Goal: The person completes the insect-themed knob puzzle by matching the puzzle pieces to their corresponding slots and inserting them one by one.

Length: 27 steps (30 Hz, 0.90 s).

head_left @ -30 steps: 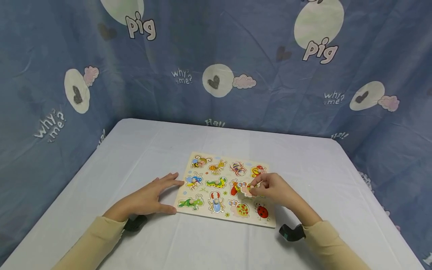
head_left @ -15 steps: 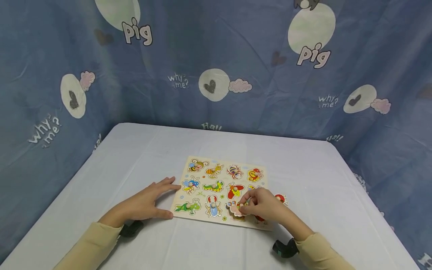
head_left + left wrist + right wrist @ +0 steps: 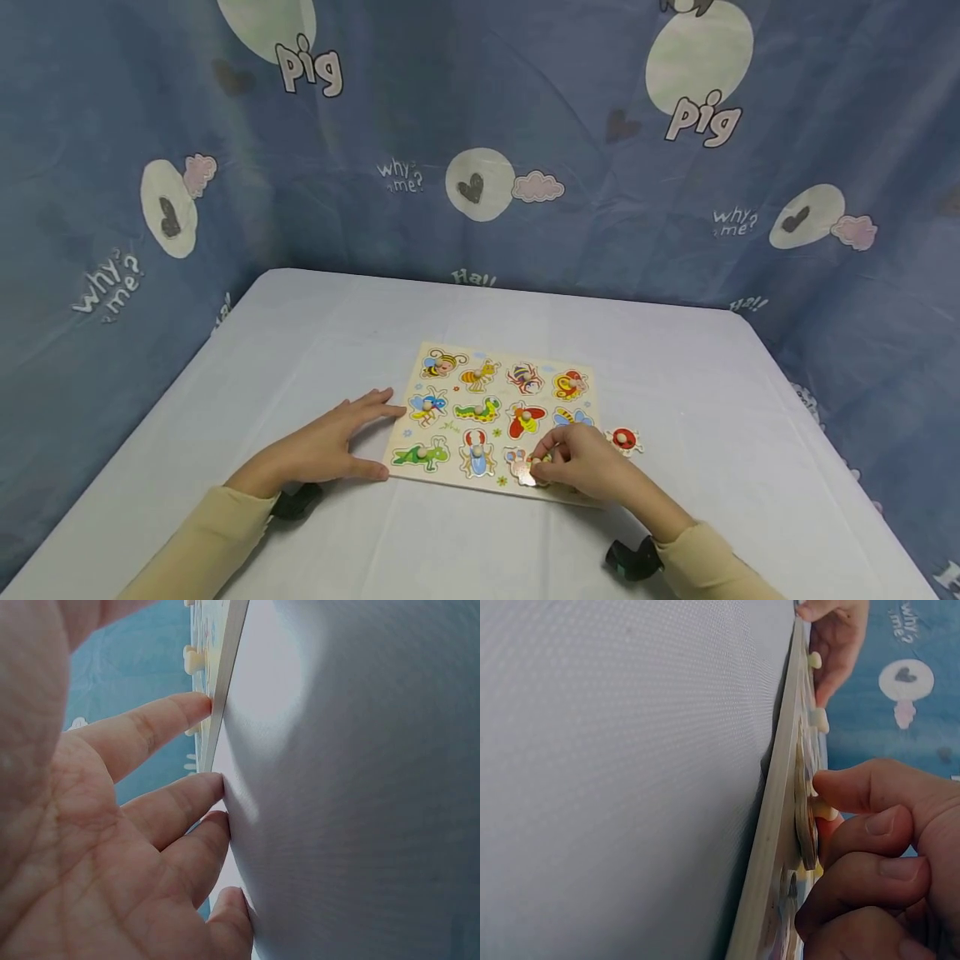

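A wooden knob puzzle board (image 3: 465, 427) with several insect pieces lies on the white-covered table. My right hand (image 3: 588, 462) is over its near right part and pinches the wooden knob (image 3: 823, 808) of a pink snail puzzle piece (image 3: 521, 468) between thumb and finger. In the right wrist view, the piece sits at the board's face, slightly raised and tilted; its right side is hidden by my fingers in the head view. My left hand (image 3: 326, 442) spreads thumb and fingers along the board's left edge, fingertips touching edge and table.
A red ladybug piece (image 3: 624, 440) lies off the board, just past its right edge behind my right hand. Bee (image 3: 444, 364), caterpillar (image 3: 476, 409) and beetle (image 3: 477, 454) pieces with knobs sit in the board. A blue printed curtain (image 3: 480, 100) stands behind the table (image 3: 337, 333).
My right hand has carried the snail piece nearer and lowered it onto the bottom row, uncovering the ladybug piece beside the board. My left hand stays at the left edge.
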Tool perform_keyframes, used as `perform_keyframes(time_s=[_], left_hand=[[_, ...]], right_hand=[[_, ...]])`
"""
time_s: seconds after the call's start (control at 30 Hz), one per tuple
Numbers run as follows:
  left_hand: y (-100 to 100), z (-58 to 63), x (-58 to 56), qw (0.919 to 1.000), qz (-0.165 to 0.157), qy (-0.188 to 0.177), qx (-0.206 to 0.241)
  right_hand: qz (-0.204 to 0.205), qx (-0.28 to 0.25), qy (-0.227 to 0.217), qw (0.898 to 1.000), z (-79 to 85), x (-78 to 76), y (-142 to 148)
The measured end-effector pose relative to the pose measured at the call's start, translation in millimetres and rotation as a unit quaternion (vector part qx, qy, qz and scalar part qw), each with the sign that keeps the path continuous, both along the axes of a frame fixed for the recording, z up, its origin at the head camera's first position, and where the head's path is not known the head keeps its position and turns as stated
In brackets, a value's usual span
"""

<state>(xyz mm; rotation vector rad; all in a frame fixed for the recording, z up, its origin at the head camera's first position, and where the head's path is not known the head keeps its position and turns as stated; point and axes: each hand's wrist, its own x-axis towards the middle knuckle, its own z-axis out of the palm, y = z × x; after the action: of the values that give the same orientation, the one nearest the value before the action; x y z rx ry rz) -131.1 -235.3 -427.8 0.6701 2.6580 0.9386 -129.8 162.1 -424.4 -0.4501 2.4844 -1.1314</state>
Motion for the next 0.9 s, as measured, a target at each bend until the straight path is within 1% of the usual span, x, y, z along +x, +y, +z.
perform_keyframes(time_s=[0.13,0.37,0.53,0.7,0.9], left_hand=[[1.6,-0.1,-1.2,1.0000,-0.001,-0.001,-0.002],[1.9,0.2,-1.2,1.0000,-0.005,0.004,-0.001],[1.9,0.4,-1.3,1.0000,-0.004,0.004,-0.001],[2.4,0.5,-1.6,1.0000,-0.001,0.000,-0.003],[2.1,0.5,-1.7,1.0000,0.001,-0.001,-0.003]], right_hand=[[0.000,-0.002,-0.004,1.000,0.7,0.1,0.2],[0.001,0.008,0.005,1.000,0.5,-0.9,-0.4],[0.000,0.011,0.004,1.000,0.8,-1.2,-0.7],[-0.001,0.018,0.013,1.000,1.9,-1.0,-0.3],[0.007,0.022,0.016,1.000,2.4,-1.7,-0.1]])
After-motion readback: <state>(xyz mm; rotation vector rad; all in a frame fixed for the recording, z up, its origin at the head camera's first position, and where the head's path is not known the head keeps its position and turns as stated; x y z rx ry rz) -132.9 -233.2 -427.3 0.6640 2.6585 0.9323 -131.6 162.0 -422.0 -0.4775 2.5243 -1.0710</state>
